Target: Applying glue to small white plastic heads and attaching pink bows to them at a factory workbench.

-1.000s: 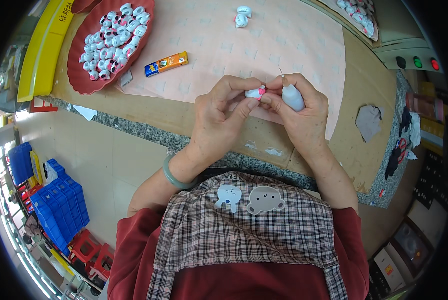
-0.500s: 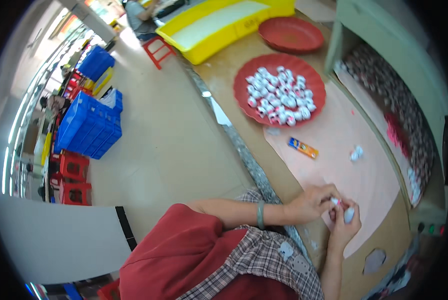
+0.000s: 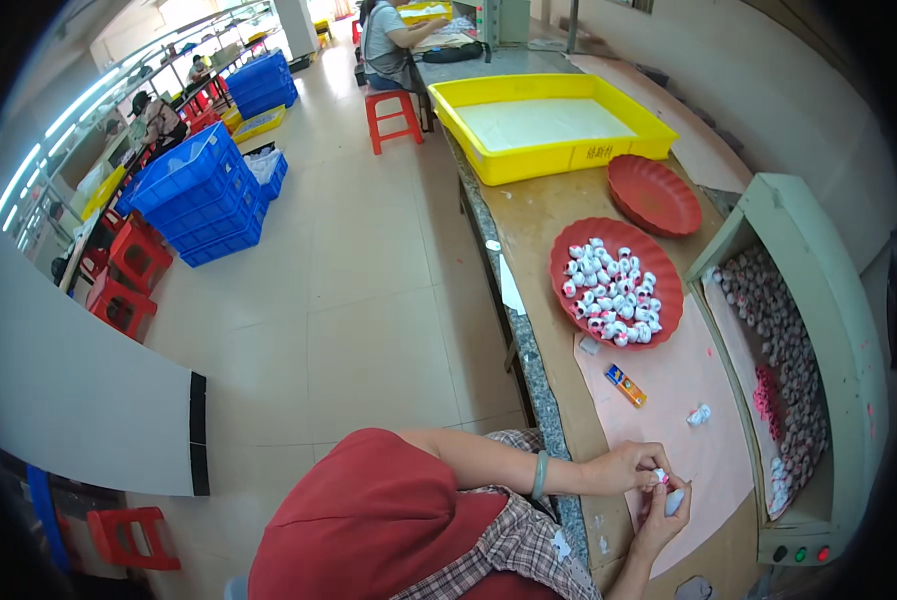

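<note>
My left hand [image 3: 621, 468], with a pale green bangle [image 3: 540, 475] on its wrist, pinches a small white-and-pink piece [image 3: 661, 477]. Close against it, my right hand [image 3: 659, 522] has its fingertips on the same piece. A smooth white rounded object [image 3: 675, 501] is tucked in the right hand; its kind I cannot make out. Beyond the hands, a small white cluster [image 3: 700, 414] and an orange-and-blue packet [image 3: 626, 385] lie on the pink sheet [image 3: 714, 480]. A red scalloped plate [image 3: 566, 258] holds many similar white-and-pink pieces.
Behind the plate are another red plate [image 3: 655, 195] and a yellow tray [image 3: 554, 168] of white material. At right stands a pale green open-fronted box [image 3: 837, 290] heaped with small pieces. Blue crates [image 3: 214, 205] and red stools [image 3: 134, 540] stand on the floor. A person [image 3: 389, 45] sits farther off.
The view has swung, so the table and plates appear lower and farther right, with more of the room showing. Both hands stay together on the small white-and-pink piece.
</note>
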{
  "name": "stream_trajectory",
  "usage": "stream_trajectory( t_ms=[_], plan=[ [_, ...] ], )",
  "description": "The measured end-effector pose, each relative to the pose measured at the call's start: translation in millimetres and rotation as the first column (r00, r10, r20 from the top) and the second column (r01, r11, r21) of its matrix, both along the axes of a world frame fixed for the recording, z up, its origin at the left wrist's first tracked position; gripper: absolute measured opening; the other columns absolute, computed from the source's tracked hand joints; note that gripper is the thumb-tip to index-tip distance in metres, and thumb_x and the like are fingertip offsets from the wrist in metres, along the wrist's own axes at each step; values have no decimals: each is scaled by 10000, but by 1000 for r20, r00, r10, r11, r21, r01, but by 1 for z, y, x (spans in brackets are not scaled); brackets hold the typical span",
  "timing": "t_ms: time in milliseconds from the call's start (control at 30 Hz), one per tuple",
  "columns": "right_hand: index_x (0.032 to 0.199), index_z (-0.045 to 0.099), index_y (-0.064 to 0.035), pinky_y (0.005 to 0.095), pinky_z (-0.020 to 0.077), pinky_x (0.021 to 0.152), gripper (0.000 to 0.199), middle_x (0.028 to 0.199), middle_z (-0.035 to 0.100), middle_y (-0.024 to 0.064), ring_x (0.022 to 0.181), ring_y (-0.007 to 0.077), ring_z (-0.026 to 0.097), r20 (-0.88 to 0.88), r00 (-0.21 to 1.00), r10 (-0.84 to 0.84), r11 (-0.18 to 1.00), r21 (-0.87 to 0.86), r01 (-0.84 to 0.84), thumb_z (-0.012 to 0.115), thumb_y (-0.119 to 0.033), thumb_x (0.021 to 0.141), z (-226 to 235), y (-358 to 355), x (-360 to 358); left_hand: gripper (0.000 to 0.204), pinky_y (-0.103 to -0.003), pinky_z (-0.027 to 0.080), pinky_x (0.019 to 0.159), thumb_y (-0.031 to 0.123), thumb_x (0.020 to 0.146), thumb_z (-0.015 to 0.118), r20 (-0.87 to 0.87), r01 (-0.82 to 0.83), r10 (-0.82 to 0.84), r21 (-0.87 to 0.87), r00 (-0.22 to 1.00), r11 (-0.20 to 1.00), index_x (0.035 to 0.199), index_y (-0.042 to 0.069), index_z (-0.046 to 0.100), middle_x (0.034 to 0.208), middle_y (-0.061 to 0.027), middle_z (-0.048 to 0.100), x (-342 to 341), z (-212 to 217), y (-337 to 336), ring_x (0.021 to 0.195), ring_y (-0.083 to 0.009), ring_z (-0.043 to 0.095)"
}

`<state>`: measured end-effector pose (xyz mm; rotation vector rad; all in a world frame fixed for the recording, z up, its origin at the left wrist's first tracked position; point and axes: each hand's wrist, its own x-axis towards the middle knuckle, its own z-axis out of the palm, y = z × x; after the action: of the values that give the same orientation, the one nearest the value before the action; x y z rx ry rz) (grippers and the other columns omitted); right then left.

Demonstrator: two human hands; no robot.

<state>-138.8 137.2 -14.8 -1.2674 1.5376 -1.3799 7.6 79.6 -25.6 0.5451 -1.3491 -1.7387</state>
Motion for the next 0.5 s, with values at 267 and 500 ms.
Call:
stream_trajectory(
  t_ms=[267, 500],
  plan=[
    [884, 543, -55, 157, 275, 439, 64, 669, 489, -26, 515, 26, 382, 131, 989, 63, 997, -54, -57, 576, -109, 891, 7, -3, 11, 158, -222, 453, 623, 0, 840, 557, -344, 148, -85, 161, 935, 976, 996, -5, 531, 806, -57, 616, -3, -15, -1, 675, -88, 540],
    [872, 535, -24, 168, 362, 525, 95, 754, 506, -2, 620, 46, 437, -15, 1000, 0, 981, -195, -3, 571, -108, 898, -5, -5, 17, 167, -223, 453, 612, -16, 833, 553, -374, 150, -60, 217, 926, 964, 999, -4, 537, 770, -45, 589, -7, -19, -1, 654, -96, 530]
  ],
)
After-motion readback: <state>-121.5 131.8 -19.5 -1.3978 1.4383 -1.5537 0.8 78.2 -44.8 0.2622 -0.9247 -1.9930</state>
